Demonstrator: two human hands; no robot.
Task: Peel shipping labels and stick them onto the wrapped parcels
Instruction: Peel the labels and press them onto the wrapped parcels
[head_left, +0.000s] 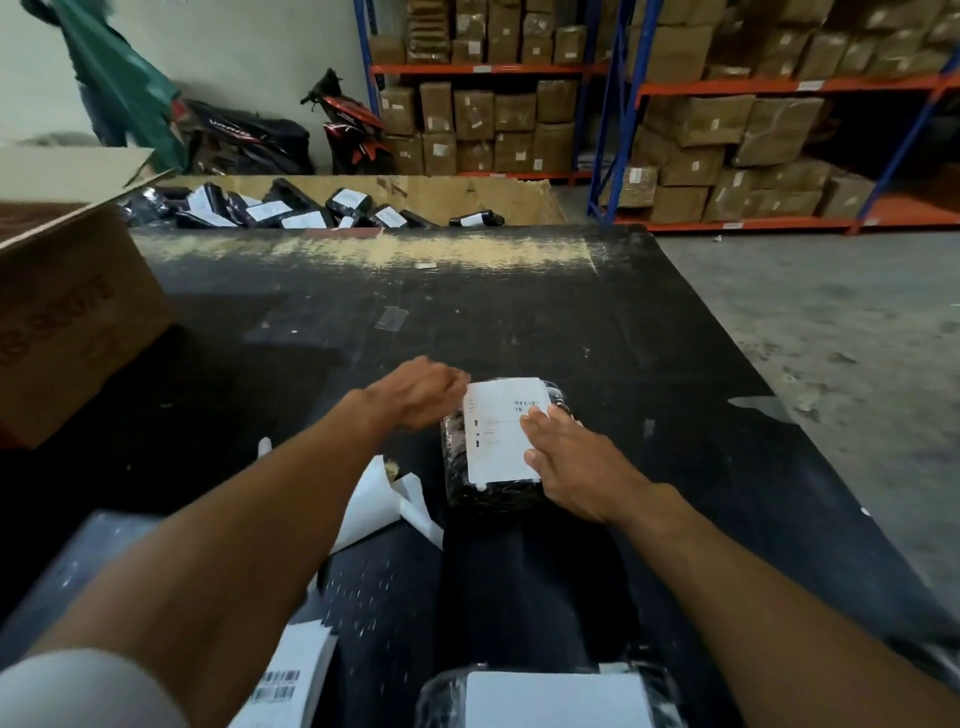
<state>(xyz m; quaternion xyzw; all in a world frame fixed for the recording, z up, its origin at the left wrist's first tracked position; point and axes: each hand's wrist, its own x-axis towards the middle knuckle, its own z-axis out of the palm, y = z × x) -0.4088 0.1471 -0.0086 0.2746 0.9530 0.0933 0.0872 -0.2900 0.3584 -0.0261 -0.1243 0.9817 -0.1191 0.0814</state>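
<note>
While the right hand (576, 462) presses straight fingers on the label (501, 431) atop the parcel (488, 493), the left hand (415, 392) curls at its corner, grip unclear; backing paper (384, 499) lies beside it on the table (623, 322).

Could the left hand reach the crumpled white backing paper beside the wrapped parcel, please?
Probably yes: the crumpled white backing paper lies uncovered on the black table, just short of the left hand, with nothing between them.

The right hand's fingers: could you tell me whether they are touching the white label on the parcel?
Touching. The head view shows the right hand, its fingers lying flat on the label along its right edge.
</note>
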